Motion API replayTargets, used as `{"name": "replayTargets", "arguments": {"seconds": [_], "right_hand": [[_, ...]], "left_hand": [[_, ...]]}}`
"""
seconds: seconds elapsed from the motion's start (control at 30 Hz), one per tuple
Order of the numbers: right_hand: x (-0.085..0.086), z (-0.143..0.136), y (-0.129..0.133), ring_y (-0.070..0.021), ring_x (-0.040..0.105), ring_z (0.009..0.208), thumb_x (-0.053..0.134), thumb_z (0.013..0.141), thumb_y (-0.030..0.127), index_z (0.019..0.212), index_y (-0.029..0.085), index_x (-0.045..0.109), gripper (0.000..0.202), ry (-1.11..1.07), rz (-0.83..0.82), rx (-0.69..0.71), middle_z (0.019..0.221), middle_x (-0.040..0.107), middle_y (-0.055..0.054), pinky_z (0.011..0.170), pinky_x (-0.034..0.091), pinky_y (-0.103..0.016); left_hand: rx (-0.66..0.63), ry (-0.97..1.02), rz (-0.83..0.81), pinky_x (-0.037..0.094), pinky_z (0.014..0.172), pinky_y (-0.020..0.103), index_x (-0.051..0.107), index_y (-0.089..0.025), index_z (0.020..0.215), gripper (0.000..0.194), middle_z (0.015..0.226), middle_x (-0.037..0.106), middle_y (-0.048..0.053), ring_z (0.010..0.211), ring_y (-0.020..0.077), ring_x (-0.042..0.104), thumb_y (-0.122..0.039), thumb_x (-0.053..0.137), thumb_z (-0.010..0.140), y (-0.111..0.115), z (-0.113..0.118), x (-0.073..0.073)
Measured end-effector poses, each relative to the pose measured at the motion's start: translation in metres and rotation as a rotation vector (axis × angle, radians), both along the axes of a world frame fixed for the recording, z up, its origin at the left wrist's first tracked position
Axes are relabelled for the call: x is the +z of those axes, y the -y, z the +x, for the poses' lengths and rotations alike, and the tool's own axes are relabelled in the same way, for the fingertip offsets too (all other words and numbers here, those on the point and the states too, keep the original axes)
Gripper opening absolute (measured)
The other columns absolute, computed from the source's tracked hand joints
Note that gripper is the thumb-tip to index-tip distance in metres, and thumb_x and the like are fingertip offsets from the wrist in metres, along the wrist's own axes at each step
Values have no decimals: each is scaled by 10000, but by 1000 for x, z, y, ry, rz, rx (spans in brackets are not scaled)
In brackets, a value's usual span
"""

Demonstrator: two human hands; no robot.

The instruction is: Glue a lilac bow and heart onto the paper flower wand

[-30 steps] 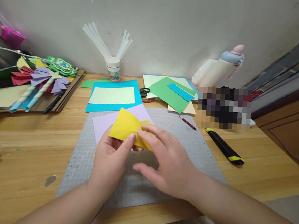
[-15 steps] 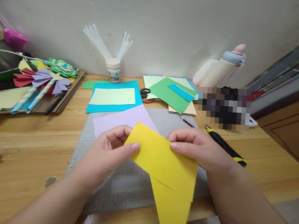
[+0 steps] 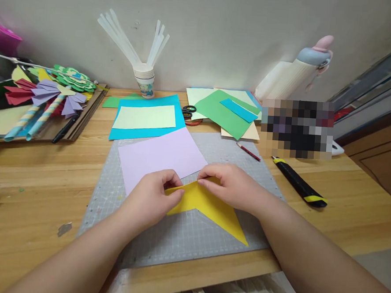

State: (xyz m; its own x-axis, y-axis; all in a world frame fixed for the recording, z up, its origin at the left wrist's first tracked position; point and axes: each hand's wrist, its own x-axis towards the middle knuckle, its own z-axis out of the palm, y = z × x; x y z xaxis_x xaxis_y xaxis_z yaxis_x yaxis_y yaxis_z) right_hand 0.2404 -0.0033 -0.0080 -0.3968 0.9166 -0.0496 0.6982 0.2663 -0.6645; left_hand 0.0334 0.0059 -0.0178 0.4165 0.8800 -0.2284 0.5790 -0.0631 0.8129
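Note:
A folded sheet of yellow paper (image 3: 192, 198) spans both my hands above the grey cutting mat (image 3: 136, 244). Its top edge is pinched between thumb and fingers of my left hand (image 3: 161, 191). My right hand (image 3: 226, 186) pinches the same edge farther right, and one pointed corner of the paper hangs down toward the lower right. Behind my hands lies a lilac sheet of paper (image 3: 162, 155), partly on the mat. The fingertips behind the yellow paper are hidden.
A red pencil (image 3: 249, 152) and a black-and-yellow utility knife (image 3: 299, 183) lie to the right. Scissors (image 3: 188, 110), blue paper (image 3: 115, 132) and green paper (image 3: 214, 108) lie farther back. A paper cup (image 3: 144, 83) holds white strips; paper flowers (image 3: 58, 94) lie left.
The yellow paper has come down and tilted flatter, its long lower part swinging from below toward the right. My right hand has moved slightly left and still pinches it. The view has shifted slightly.

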Motion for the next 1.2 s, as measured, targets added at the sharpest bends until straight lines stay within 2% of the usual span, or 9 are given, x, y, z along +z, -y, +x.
{"name": "replayTargets", "arguments": {"seconds": [0.13, 0.23, 0.37, 0.63, 0.83, 1.2], "right_hand": [[-1, -2, 4, -154, 578, 718, 498, 844, 201, 803, 200, 665, 171, 57, 17, 123, 772, 681, -13, 661, 383, -278], [-2, -5, 8, -158, 588, 731, 509, 843, 187, 794, 199, 661, 160, 91, 49, 170, 758, 686, -7, 719, 384, -303], [-4, -11, 13, -164, 598, 755, 516, 843, 174, 792, 195, 648, 143, 119, 73, 198, 770, 693, 1, 784, 353, -348], [-6, -15, 14, -144, 568, 714, 530, 840, 169, 752, 188, 607, 119, 87, 144, 188, 719, 662, 12, 721, 301, -319], [4, -5, 7, -148, 579, 749, 565, 839, 196, 748, 198, 622, 107, 98, 194, 180, 715, 660, 14, 742, 273, -324], [13, 36, -10, -192, 592, 839, 587, 830, 306, 740, 245, 650, 126, 91, 109, 126, 802, 688, 12, 881, 256, -393]], "left_hand": [[-82, 8, 69, 428, 640, 269, 632, -204, 801, 141, 769, 665, -5, 721, 166, 590, -280, 517, 772, 4, 4, 3], [-118, -59, 121, 405, 600, 262, 624, -209, 734, 158, 696, 645, -20, 660, 151, 574, -258, 483, 784, 6, 7, 4], [-170, -146, 228, 377, 596, 273, 592, -212, 684, 137, 655, 616, -30, 627, 143, 539, -218, 482, 766, 10, 10, 3], [-216, -142, 353, 359, 650, 293, 538, -205, 651, 124, 653, 593, -37, 648, 135, 519, -140, 471, 733, 13, 11, 0], [-160, -162, 345, 339, 602, 278, 487, -202, 616, 114, 611, 538, -46, 615, 128, 481, -144, 463, 710, 11, 9, 3], [-41, -192, 301, 305, 504, 252, 471, -206, 601, 102, 574, 518, -54, 559, 118, 463, -166, 467, 695, 6, 4, 5]]}}
